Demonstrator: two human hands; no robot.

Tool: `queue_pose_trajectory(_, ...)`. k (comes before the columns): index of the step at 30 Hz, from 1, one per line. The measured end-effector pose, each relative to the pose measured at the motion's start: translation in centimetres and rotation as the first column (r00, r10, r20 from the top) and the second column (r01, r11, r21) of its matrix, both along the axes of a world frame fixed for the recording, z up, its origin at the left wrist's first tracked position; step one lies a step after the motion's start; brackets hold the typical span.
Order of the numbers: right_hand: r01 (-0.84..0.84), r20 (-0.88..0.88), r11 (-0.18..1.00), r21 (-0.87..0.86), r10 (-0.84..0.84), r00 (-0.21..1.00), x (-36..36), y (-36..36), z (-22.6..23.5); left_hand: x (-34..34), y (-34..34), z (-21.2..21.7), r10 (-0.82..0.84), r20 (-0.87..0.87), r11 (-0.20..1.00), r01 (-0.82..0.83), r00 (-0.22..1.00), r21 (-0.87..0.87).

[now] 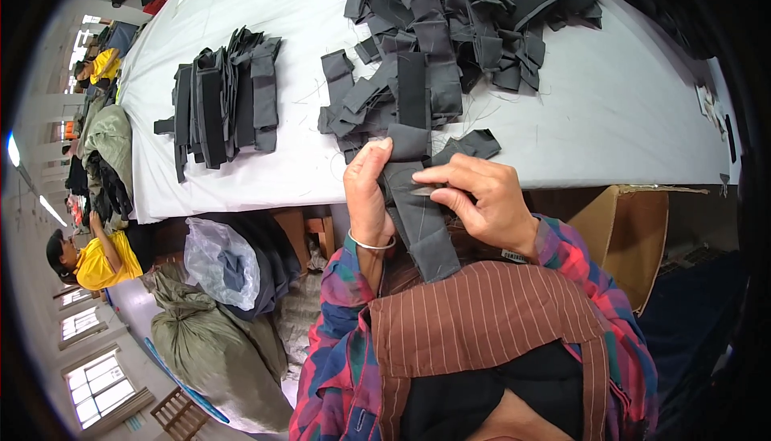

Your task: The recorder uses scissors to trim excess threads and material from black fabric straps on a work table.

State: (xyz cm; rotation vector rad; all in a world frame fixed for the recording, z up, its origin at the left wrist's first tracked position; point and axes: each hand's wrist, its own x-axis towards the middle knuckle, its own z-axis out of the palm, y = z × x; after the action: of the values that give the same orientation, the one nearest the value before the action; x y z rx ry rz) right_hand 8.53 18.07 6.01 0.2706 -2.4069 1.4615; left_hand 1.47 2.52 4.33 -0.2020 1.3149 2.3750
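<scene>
A dark grey fabric strip [427, 236] hangs over the table's near edge toward my apron. My left hand [369, 196] is closed round its upper part, with the thumb on top. My right hand [482, 204] is at the strip's other side, its index finger and thumb drawn together close to the cloth. Something small and pale shows at those fingertips, too small to name. Just beyond my hands lies a loose heap of similar grey strips [446, 47], with thread ends scattered around it. One folded strip [470, 145] rests behind my right hand.
A neater stack of dark strips [229, 100] lies left on the white table [309, 172]. Below the table's edge stand a cardboard box [630, 240] at right and a clear plastic bag [221, 260] at left. Large sacks [201, 336] and a person in yellow [108, 263] are further left.
</scene>
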Motion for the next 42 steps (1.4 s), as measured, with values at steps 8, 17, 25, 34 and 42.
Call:
queue_pose_trajectory(8,0.096,-0.097,0.986,0.138,-0.083,0.992,-0.4,-1.1,-1.2,-0.2,0.2,-0.4,-0.009,-0.008,0.998,0.008,1.0,-0.065)
queue_pose_trajectory(17,0.024,-0.016,1.0,0.016,-0.024,1.0,-0.7,-0.8,-1.1,-0.4,0.0,-0.8,0.003,-0.029,0.997,-0.005,1.0,-0.077)
queue_pose_trajectory(25,0.038,-0.029,0.997,0.062,-0.037,0.999,-0.8,-1.2,-1.0,-0.2,0.0,-0.6,0.015,-0.127,0.985,-0.037,0.992,-0.17)
queue_pose_trajectory(34,0.096,-0.15,0.979,0.181,-0.069,0.986,-1.1,-1.3,-0.6,-0.1,-0.1,-0.4,0.003,-0.19,0.967,-0.051,0.982,-0.251)
queue_pose_trajectory(42,0.015,-0.147,0.993,0.119,0.003,0.989,-1.4,-0.5,-0.8,-0.1,-0.3,-0.6,-0.012,-0.17,0.975,-0.027,0.985,-0.222)
